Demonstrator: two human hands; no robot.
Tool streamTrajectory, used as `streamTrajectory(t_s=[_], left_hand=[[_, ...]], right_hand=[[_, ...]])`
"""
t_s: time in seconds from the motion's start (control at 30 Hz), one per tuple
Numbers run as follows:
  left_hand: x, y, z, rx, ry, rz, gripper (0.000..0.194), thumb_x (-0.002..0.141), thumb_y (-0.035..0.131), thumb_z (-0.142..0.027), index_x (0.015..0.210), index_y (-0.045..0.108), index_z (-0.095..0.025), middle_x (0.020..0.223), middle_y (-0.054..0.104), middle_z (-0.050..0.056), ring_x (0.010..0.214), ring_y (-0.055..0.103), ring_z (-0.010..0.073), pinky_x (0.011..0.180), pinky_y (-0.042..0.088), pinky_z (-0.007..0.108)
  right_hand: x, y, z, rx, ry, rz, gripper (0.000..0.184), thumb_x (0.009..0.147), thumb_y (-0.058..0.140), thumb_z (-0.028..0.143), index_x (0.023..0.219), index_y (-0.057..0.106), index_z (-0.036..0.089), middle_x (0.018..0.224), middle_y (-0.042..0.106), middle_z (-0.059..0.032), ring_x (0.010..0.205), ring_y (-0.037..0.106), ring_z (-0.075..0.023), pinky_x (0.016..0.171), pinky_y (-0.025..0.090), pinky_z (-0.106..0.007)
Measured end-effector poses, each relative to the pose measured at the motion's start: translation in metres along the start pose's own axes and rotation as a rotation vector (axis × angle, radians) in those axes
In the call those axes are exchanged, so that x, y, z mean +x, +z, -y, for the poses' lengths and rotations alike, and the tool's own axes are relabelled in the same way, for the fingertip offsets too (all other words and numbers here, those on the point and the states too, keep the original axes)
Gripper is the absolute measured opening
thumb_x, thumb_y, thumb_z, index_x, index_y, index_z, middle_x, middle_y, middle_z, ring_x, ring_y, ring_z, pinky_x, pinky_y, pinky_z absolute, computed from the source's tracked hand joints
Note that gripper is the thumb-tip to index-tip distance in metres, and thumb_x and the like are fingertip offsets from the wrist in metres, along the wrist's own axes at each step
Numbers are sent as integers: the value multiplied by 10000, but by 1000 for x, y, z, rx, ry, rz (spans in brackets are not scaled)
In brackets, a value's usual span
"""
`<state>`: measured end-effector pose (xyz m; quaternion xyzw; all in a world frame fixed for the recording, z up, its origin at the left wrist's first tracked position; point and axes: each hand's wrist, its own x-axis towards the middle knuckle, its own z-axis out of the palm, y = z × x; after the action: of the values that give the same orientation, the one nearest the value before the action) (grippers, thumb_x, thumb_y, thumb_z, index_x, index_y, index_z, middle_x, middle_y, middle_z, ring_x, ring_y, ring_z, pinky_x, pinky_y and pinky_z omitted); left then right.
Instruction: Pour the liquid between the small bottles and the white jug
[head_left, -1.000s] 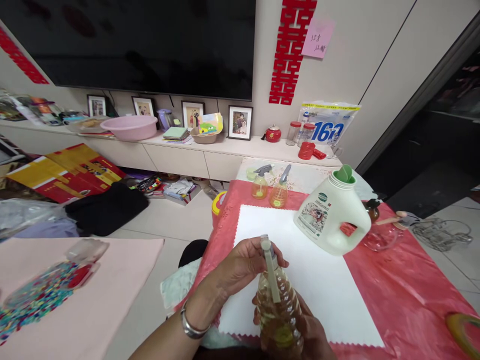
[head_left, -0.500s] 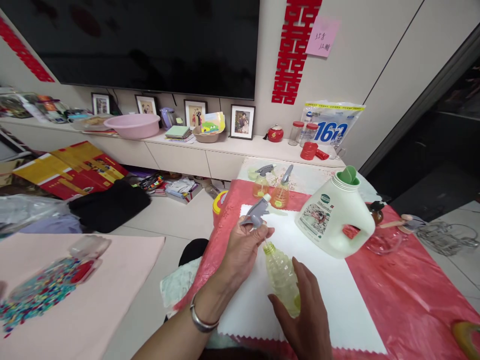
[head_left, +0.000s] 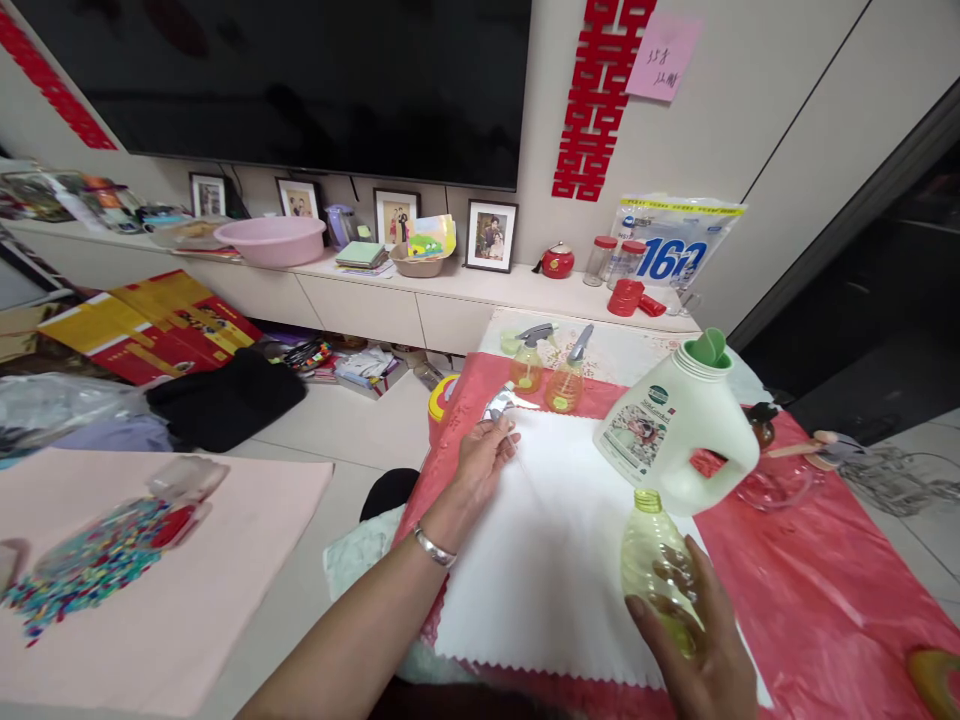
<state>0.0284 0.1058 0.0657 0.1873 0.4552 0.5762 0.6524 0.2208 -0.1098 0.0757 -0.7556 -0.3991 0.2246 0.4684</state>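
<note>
My left hand (head_left: 484, 455) is closed around a grey spray head (head_left: 501, 405), whose thin clear tube slants down over the white sheet (head_left: 547, 560). Wrapped by the fingers of my right hand (head_left: 705, 630) is a yellow-green ribbed plastic bottle (head_left: 652, 545), upright with its threaded neck uncovered. Behind it, touching or nearly so, is a large pale green jug (head_left: 667, 425) with a green funnel-like piece (head_left: 709, 348) in its mouth. Two amber spray bottles, one at the left (head_left: 527, 370) and one at the right (head_left: 565, 385), stand at the sheet's far edge.
A red plastic cover (head_left: 810, 590) lies under the sheet. To the left, a pink surface (head_left: 247, 560) carries scattered colourful small pieces (head_left: 97, 570). A brown pump bottle (head_left: 761, 425) stands right of the jug. Behind, a long shelf (head_left: 360, 290) holds picture frames and a pink basin (head_left: 274, 242).
The spray head and its tube have come away from the bottle's neck. My right hand has moved the bottle rightward, toward the jug; my left hand has shifted slightly left.
</note>
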Motion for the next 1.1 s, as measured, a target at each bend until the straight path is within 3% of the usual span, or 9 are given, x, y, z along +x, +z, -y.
streamTrajectory(t_s=[0.23,0.37,0.5,0.57,0.67,0.77,0.87,0.97,1.1], left_hand=[[22,3,33,233,45,-75,345,611,892,-176,777,591,-162,581,626,-53,485,564,92,536,490,234],[23,-7,30,367,129,-121,385,611,876,-152,871,594,-180,755,653,-17,562,565,116,581,471,262],[-7,-15,24,462,305,-125,383,670,859,-222,978,631,-212,1033,647,42,796,589,167,756,484,290],[-32,-16,23,581,394,116,325,777,786,-356,1047,669,-217,1100,646,73,920,602,223,840,489,337],[-66,-14,28,608,271,674,532,825,746,-474,1269,602,-218,1256,637,122,1135,597,289,1005,463,425],[-79,-12,36,534,76,838,901,747,835,-466,1472,351,-235,1336,609,153,1195,602,318,1031,466,474],[-73,-11,46,566,104,724,972,706,856,-490,1464,311,-220,1353,590,169,1248,576,347,1060,448,513],[-62,-13,61,692,233,622,987,666,876,-491,1452,342,-221,1455,510,178,1365,482,379,1155,362,563],[-53,-20,92,729,424,663,967,661,854,-558,1441,391,-225,1495,460,179,1421,428,401,1206,308,606]], right_hand=[[-1,30,-8,148,-126,96,779,889,695,525,1551,364,284,1485,449,-70,1234,553,-273,995,525,-387],[8,39,-22,201,-112,134,839,845,751,490,1562,349,326,1468,465,-63,1231,555,-289,1045,493,-443],[17,46,-25,248,-120,147,897,847,754,546,1584,288,332,1495,440,-84,1236,559,-299,1021,520,-457],[20,53,-22,268,-136,160,914,870,744,543,1597,231,338,1519,410,-91,1262,547,-289,1015,532,-439],[21,67,-15,281,-211,184,915,891,722,520,1605,183,328,1524,398,-99,1275,544,-273,1009,543,-413],[24,72,-8,242,-328,211,831,882,706,468,1579,285,302,1491,434,-91,1300,521,-271,1036,528,-424],[35,55,-3,163,-390,146,713,834,760,400,1481,479,289,1455,482,-80,1352,461,-298,1106,463,-493],[59,18,-1,148,-374,-136,619,877,729,448,1431,525,259,1428,496,-100,1286,506,-298,1090,454,-532],[104,-25,-4,156,-280,-447,708,829,761,524,1422,551,198,1398,518,-126,1274,511,-321,1106,409,-565]])
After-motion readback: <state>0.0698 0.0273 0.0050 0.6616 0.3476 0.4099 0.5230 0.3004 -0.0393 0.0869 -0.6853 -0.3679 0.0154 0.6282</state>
